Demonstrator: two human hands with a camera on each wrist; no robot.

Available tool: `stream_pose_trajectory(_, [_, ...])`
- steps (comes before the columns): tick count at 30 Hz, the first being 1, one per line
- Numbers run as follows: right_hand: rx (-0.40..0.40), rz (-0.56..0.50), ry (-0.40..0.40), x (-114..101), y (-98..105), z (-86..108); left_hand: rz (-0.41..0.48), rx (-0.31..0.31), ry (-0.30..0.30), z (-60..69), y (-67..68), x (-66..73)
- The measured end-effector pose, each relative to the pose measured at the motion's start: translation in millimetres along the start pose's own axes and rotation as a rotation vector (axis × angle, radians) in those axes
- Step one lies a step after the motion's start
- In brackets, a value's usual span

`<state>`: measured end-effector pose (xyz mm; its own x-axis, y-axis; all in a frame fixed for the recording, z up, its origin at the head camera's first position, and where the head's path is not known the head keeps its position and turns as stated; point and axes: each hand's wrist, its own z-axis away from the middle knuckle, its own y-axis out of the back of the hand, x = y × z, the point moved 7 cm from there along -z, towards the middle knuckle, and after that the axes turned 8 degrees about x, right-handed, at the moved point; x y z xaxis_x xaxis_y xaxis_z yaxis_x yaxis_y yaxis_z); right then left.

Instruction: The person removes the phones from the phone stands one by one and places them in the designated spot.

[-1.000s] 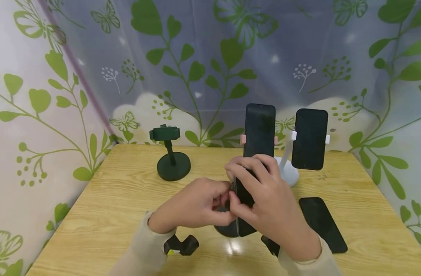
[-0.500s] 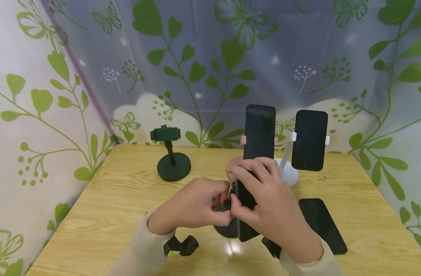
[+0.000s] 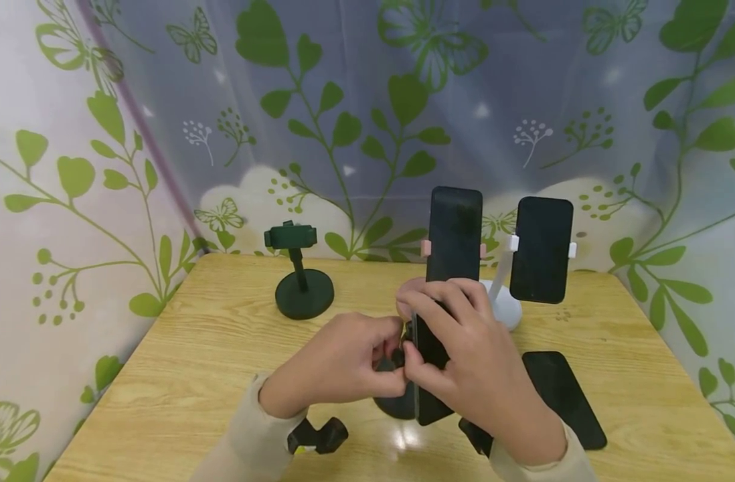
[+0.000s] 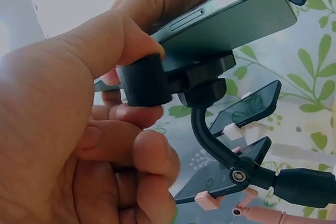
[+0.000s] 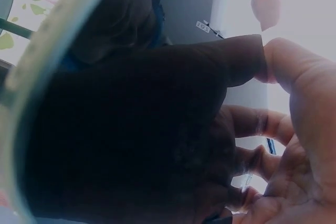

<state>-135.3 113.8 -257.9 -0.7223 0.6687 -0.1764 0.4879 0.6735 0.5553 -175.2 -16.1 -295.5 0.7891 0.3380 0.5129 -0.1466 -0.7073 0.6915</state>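
Observation:
Under both hands in the head view is a dark phone (image 3: pixel 430 348), tilted on a black stand whose round base (image 3: pixel 397 399) shows below. The left hand (image 3: pixel 343 358) is at the phone's left side; in the left wrist view its thumb and a finger pinch a black clamp jaw (image 4: pixel 146 81) behind the green-backed phone (image 4: pixel 236 30). The right hand (image 3: pixel 472 358) grips the phone by its edges, fingers over the top and thumb on the near side. In the right wrist view the right thumb (image 5: pixel 310 93) touches the edge of the dark, reflective screen (image 5: pixel 131 140).
A dark green stand (image 3: pixel 304 292) is at the back left. Behind the hands, one phone (image 3: pixel 454 234) sits in a pink holder and another phone (image 3: pixel 542 249) in a white one. A loose phone (image 3: pixel 563 398) lies at the right on the wooden table (image 3: pixel 193 348).
The held phone has shifted slightly to the right and down against the left hand, with more of the black clamp showing between the hands. The grips look much the same.

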Motion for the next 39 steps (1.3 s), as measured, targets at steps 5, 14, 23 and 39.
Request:
stream_pose_trajectory(5, [0.007, 0.012, 0.007, -0.4, -0.1, 0.7, -0.021, 0.030, -0.031, -0.1, 0.9, 2.2])
stream_pose_trajectory(14, [0.007, 0.035, 0.009, -0.8, 1.0, 1.8, -0.153, 0.114, -0.060, 0.0, 4.8, 2.7])
stream_pose_trajectory(23, [0.006, 0.039, 0.011, 0.5, 0.8, 1.1, -0.211, 0.167, -0.120, 0.5, 6.4, 8.3])
stream_pose_trajectory(39, [0.010, 0.043, 0.005, 0.7, 0.3, 0.6, -0.250, 0.166, -0.083, -0.8, 3.1, 6.5])
